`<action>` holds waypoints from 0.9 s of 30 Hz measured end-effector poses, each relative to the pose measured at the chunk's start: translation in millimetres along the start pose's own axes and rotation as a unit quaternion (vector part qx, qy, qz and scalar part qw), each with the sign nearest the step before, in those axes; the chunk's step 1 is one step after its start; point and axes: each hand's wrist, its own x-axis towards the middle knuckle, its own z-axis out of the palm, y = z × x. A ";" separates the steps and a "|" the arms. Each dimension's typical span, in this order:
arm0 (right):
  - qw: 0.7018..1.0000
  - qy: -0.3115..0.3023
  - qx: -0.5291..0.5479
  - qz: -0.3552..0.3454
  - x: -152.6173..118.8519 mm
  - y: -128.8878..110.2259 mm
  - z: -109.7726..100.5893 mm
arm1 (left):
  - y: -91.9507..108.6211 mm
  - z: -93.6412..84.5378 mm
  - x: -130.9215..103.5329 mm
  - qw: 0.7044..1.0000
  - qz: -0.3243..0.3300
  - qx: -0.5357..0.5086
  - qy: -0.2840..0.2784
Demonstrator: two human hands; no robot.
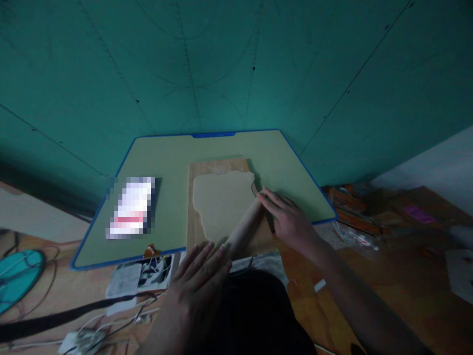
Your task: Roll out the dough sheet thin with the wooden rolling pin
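A teal panelled wall (pixel 236 64) rises behind a wooden floor (pixel 369 276) strewn with papers and cables. On the floor lies a pale green mat (pixel 166 162) with a blue edge, a wooden board (pixel 192 217) on its near right part. A flattened sheet of dough (pixel 221 202) covers the board. Across its near right edge lies a rolling pin (pixel 244 227), slanted. The left hand (pixel 201 276) presses flat on the pin's near end, fingers together; the right hand (pixel 288 217) rests flat on its far end, fingers slightly spread. A blurred packet (pixel 131 207) sits left on the mat.
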 end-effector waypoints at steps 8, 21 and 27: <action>1.000 -0.001 0.005 0.001 14.3 -5.4 4.7 | -6.5 -4.3 -4.3 0.998 -0.061 0.003 0.006; 1.000 -0.007 0.015 0.025 12.9 1.3 2.3 | -45.4 -4.4 3.9 0.997 -0.058 0.008 0.054; 0.997 0.025 0.074 0.020 -3.5 3.4 10.3 | -55.3 -3.1 12.4 0.990 -0.088 0.028 0.111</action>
